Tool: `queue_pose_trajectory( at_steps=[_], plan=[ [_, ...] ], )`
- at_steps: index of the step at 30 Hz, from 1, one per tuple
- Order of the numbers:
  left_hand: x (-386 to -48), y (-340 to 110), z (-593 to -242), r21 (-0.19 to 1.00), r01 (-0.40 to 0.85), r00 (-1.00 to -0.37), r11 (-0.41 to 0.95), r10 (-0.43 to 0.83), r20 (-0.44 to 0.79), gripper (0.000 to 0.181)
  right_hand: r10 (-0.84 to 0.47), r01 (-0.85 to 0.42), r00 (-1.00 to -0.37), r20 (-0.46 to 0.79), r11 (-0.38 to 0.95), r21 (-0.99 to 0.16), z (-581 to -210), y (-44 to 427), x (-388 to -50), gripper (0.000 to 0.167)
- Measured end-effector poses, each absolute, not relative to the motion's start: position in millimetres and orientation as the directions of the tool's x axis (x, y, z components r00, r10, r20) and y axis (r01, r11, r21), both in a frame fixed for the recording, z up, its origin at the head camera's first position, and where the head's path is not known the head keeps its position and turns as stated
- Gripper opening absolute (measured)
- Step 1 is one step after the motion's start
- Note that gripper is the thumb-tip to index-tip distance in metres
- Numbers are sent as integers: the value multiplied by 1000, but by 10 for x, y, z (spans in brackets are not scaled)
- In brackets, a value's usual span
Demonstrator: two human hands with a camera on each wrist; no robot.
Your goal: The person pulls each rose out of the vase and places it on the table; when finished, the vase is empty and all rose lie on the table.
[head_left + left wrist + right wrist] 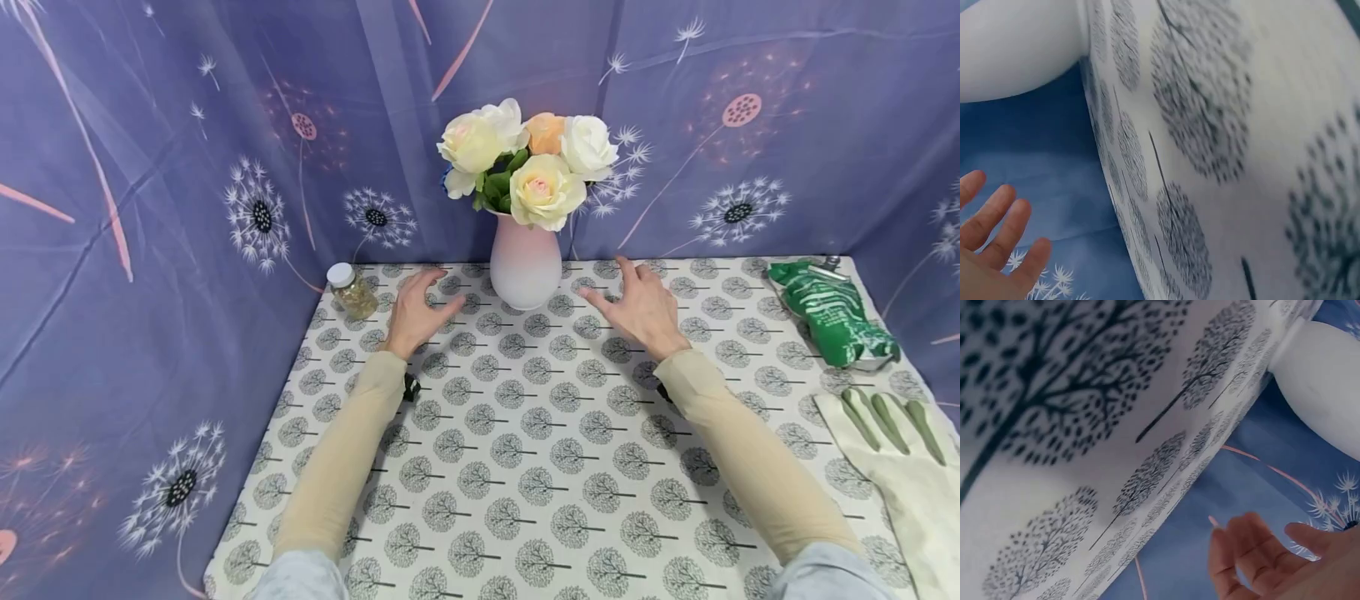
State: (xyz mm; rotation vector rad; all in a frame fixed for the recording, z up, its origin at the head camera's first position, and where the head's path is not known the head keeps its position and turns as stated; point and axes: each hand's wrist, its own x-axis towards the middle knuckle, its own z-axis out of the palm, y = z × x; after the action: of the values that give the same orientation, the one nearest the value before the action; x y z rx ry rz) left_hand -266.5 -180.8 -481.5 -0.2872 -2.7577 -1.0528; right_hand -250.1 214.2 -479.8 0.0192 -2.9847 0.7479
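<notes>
A pink-and-white vase point(526, 267) stands upright at the back middle of the table, filled with artificial-looking flowers point(546, 192) in white, cream and orange. My left hand point(422, 312) is to the left of the vase, apart from it, with thumb and fingers spread. On the other side my right hand point(639, 310) is likewise spread, its thumb pointing toward the vase without touching it. Both wrist views show the vase's white lower body point(1016, 50) beyond an empty left hand point(1000, 244) and an empty right hand point(1266, 556).
A small jar point(352, 292) with a white lid stands at the back left. To the right lie a green packet point(832, 312) and a cream glove-like cloth point(900, 475) with green strips. The tree-patterned tablecloth point(480, 575) meets blue-purple curtains point(300, 50).
</notes>
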Motion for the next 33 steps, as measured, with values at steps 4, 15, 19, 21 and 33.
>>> queue_pose_trajectory(
  at_steps=[4,15,19,21,33],
  plan=[
    [-2667,-1767,-4813,731,276,-958,624,114,264,65,33,-33,-993,112,842,-539,-4743,2121,-2463,97],
    [-2721,-1545,-4847,919,206,-977,335,129,172,66,139,-128,-948,287,657,-743,-4500,1916,-2362,49],
    [-2754,-1450,-4835,938,186,-979,292,138,151,74,154,-200,-922,355,596,-778,-4393,1822,-2334,37],
    [-2781,-1411,-4842,939,191,-977,286,144,155,80,154,-233,-912,380,566,-791,-4330,1778,-2314,33],
    [-2917,-1254,-4932,954,154,-979,258,168,113,89,186,-359,-863,471,430,-828,-4013,1604,-2317,19]
  ],
)
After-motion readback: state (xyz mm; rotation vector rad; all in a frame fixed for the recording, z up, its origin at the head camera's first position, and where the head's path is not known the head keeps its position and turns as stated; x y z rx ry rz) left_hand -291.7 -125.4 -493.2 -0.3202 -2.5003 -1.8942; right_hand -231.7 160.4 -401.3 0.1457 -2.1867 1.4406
